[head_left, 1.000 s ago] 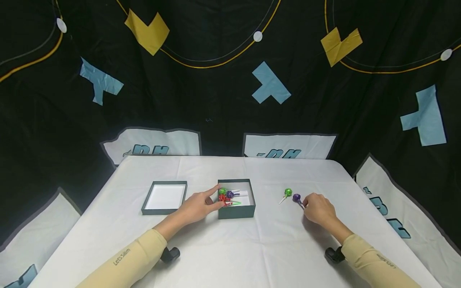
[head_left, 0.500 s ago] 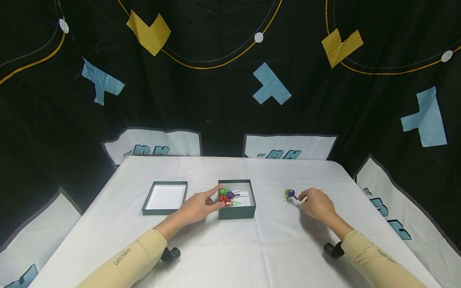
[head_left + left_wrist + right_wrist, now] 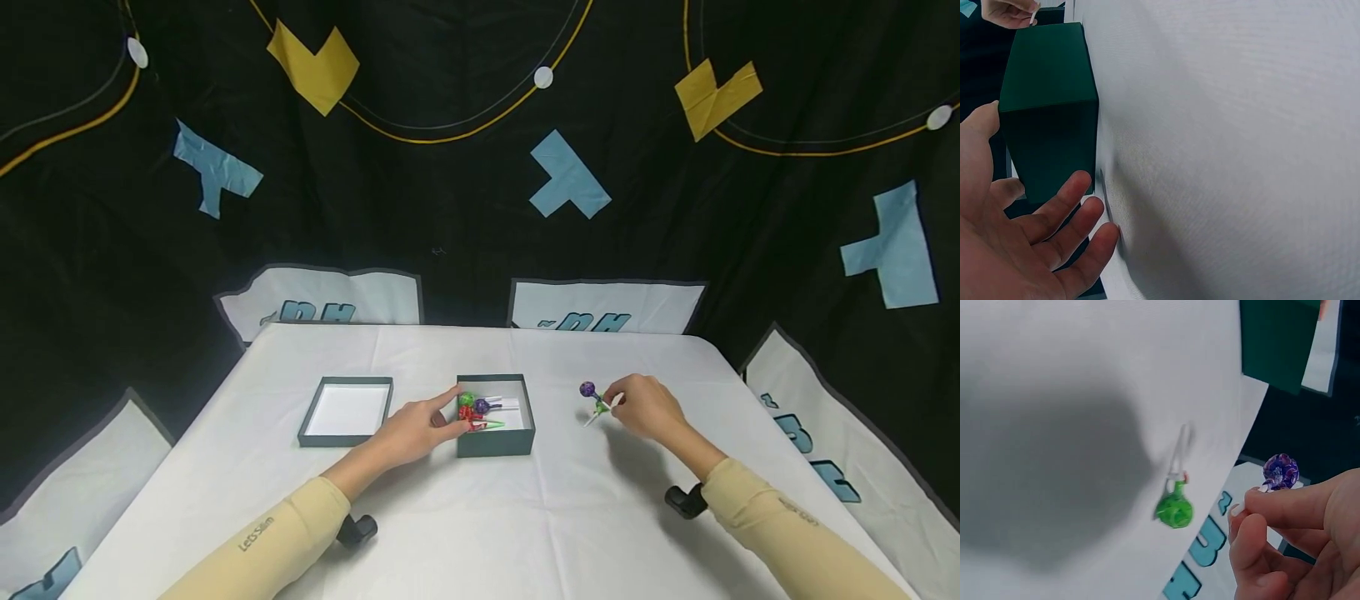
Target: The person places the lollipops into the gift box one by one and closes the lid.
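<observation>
My right hand (image 3: 649,408) pinches the white stick of a purple lollipop (image 3: 587,389) between thumb and fingertips. In the right wrist view the purple head (image 3: 1281,471) shows beyond the fingertips, raised off the table. Below it a green lollipop (image 3: 1175,510) lies on the white cloth. My left hand (image 3: 414,430) rests its thumb and index finger at the left side of a dark green box (image 3: 495,442), the other fingers spread apart. Inside the box, at its left, lie several lollipops, among them a green one (image 3: 467,400), a purple one (image 3: 482,406) and red ones (image 3: 467,412).
The box's lid (image 3: 345,411) lies inner side up to the left of the box. A white cloth covers the table (image 3: 465,533). Behind stands a black curtain (image 3: 420,217) with taped shapes and strings.
My right hand has lifted the purple lollipop and moved it left, over the green one lying there. The left hand has stayed at the box.
</observation>
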Tool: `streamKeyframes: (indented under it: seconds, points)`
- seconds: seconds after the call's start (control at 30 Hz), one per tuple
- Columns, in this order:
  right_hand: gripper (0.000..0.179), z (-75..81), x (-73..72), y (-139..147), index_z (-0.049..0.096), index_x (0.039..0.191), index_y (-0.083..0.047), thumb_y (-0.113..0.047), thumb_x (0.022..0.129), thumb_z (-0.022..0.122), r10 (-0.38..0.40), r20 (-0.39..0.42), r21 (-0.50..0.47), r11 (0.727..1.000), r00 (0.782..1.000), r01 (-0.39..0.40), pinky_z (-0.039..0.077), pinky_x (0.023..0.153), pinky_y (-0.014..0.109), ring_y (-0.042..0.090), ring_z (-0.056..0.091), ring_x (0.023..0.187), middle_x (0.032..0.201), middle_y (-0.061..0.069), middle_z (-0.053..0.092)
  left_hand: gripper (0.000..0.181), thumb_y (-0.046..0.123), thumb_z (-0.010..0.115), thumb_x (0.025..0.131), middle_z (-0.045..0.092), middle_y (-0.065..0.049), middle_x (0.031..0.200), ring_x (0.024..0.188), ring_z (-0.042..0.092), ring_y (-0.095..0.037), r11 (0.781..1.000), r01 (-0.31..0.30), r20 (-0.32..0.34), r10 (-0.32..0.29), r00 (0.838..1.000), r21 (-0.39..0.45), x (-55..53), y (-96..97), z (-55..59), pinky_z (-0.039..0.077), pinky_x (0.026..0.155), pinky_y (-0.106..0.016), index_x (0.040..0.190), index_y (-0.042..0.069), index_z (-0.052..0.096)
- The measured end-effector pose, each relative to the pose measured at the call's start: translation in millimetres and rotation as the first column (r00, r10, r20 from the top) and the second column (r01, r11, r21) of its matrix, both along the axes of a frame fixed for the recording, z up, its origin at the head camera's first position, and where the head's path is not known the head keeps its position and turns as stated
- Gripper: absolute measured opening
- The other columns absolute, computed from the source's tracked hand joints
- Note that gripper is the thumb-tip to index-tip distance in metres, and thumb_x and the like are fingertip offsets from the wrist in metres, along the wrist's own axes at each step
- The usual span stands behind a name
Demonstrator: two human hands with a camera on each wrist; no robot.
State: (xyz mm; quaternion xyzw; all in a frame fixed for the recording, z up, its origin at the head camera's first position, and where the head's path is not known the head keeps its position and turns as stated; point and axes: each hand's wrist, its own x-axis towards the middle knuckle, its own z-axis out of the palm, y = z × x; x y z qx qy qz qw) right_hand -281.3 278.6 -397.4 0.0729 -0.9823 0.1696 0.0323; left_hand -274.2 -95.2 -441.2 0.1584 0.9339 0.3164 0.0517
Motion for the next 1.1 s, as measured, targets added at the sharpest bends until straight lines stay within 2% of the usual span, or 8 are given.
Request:
streamKeyframes:
  seconds: [0.47,0.63,0.83,1.1]
  points:
    - [0.019,24.6,-13.9,-39,0.078,0.094,-0.016,-0.003,0.082,0.07,0.066,0.037,0.091,0.993,0.997,-0.069,0.046,0.058,0.033,0.017,0.062,0.071,0.087,0.004,0.074,0.071,0.052,0.064,0.095,0.069,-0.002,0.094,0.072,0.058,-0.013,1.0,-0.004,0.009,0.004,1.0,0.003,0.0,-0.6,0.7,0.046,0.062,-0.032,0.157,0.027,0.038]
    - [0.019,33.1,-18.2,-51,0.078,0.091,-0.016,-0.001,0.082,0.069,0.111,0.037,0.113,0.987,0.993,-0.115,0.044,0.056,0.031,0.016,0.058,0.068,0.095,0.006,0.073,0.07,0.053,0.064,0.095,0.069,-0.002,0.094,0.072,0.057,-0.013,1.0,-0.009,0.012,0.009,1.0,0.002,0.4,-1.1,0.6,0.046,0.062,-0.031,0.156,0.03,0.039]
    - [0.019,40.5,-22.6,-68,0.078,0.089,-0.018,-0.002,0.083,0.07,0.14,0.052,0.163,0.976,0.989,-0.147,0.045,0.06,0.032,0.018,0.056,0.074,0.108,0.008,0.073,0.072,0.052,0.064,0.095,0.067,-0.001,0.091,0.07,0.057,-0.014,1.0,-0.004,0.015,0.004,1.0,0.006,1.4,-1.6,2.2,0.045,0.061,-0.032,0.157,0.027,0.038]
    - [0.018,48.8,-30.6,-96,0.076,0.084,-0.02,-0.003,0.083,0.075,0.158,0.117,0.195,0.965,0.981,-0.178,0.047,0.062,0.032,0.019,0.057,0.077,0.094,0.003,0.072,0.072,0.053,0.064,0.095,0.068,-0.001,0.09,0.07,0.057,-0.013,1.0,0.001,0.008,-0.001,1.0,0.002,0.9,-1.2,1.6,0.046,0.062,-0.032,0.156,0.026,0.039]
